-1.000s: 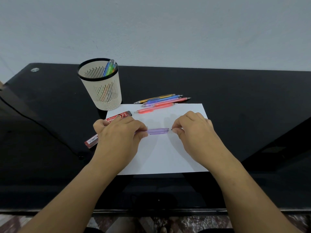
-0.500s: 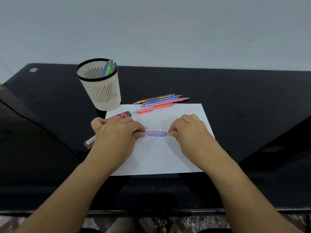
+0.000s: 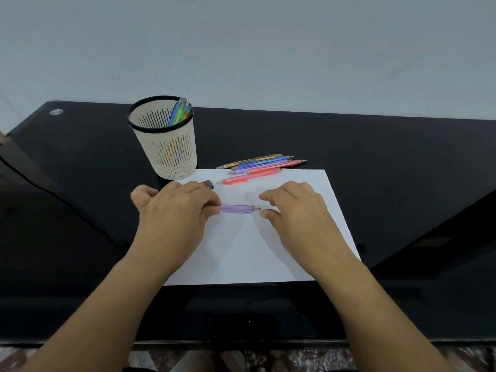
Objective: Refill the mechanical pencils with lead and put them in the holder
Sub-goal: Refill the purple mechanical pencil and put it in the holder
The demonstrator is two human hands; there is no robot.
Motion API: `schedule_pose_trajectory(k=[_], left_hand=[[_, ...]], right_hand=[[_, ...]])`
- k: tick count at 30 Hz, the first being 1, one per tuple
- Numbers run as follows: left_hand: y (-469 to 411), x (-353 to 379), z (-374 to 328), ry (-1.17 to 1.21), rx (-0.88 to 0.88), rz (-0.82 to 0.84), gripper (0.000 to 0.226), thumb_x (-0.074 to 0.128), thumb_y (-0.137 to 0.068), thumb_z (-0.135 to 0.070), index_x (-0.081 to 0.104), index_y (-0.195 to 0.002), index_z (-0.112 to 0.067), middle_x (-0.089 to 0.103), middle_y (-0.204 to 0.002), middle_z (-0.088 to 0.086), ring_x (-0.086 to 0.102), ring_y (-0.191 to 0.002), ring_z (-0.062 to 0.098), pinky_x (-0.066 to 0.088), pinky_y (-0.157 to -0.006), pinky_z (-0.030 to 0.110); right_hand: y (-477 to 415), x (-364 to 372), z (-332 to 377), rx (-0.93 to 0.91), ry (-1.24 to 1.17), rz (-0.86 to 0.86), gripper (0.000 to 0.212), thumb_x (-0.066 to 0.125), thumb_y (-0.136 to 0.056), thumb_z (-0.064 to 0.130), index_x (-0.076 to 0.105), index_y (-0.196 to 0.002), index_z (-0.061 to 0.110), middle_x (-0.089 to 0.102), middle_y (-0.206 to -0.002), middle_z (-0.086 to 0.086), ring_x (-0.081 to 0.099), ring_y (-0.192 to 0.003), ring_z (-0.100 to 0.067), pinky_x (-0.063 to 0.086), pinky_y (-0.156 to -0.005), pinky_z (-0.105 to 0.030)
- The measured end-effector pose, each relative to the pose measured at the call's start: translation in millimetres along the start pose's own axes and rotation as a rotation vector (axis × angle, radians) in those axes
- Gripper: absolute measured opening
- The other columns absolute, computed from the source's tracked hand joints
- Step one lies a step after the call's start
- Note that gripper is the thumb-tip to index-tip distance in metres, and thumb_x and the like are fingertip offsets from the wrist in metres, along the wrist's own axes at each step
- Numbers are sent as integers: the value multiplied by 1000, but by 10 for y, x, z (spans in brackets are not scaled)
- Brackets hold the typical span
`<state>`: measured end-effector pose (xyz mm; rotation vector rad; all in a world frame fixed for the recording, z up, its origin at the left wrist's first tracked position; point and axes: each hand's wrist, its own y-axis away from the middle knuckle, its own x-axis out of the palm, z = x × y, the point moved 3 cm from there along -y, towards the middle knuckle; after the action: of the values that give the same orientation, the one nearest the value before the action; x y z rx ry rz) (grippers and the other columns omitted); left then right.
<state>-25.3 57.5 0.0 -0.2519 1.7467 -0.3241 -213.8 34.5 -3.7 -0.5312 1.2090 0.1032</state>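
Left hand in pinch, right hand perhaps loose

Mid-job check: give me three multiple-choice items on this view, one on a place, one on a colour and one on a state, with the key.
1. Where do the loose pencils lie?
A) along the far edge of the paper, right of the holder
B) left of the holder
C) at the paper's near edge

2. What colour is the pencil that the left hand grips?
A) green
B) yellow
C) purple

3. How does the holder stand?
A) tipped over
B) upright, with pencils in it
C) upright and empty

Key:
1 A: the bunch lies across the paper's far edge, beside the holder on its right.
2 C: the barrel showing past the fingers is translucent purple.
3 B: blue and green pencils lean against its upright rim.
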Motion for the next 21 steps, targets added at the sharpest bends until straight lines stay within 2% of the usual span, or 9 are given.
schedule_pose_trajectory(k=[3,7,10,16,21], left_hand=[[8,-9,120,-40,-49,-32,10,71,-83,-26,67,-83,-35,62,-81,-16,55,-78,12,11,-75,33],[-13,-39,265,-105,-167,1,11,61,-90,-29,64,-97,-36,60,-96,-16,51,-90,11,15,-80,35],[-21,-48,337,-99,-208,30,14,56,-92,-33,60,-105,-38,57,-103,-16,48,-98,11,16,-85,36],[15,-55,397,-97,-193,10,12,60,-90,-31,63,-100,-37,59,-102,-15,50,-98,12,16,-84,37],[27,-41,372,-84,-168,-14,11,63,-89,-30,64,-98,-36,58,-97,-16,49,-95,13,17,-84,38]], right_hand=[[-27,24,54,-4,23,67,35,54,-94,31,54,-129,26,57,-123,5,48,-113,-16,34,-91,-26],[-118,119,147,-4,4,141,36,46,-98,35,51,-133,28,50,-132,7,41,-119,-12,31,-97,-25],[-191,218,222,-2,18,179,38,44,-98,39,51,-134,29,50,-131,8,41,-118,-11,33,-98,-24],[-240,313,270,15,34,168,33,45,-97,43,58,-125,31,55,-122,7,44,-111,-10,35,-93,-24],[-248,246,222,71,73,188,26,43,-98,36,61,-112,24,57,-111,5,46,-101,-10,37,-88,-25]])
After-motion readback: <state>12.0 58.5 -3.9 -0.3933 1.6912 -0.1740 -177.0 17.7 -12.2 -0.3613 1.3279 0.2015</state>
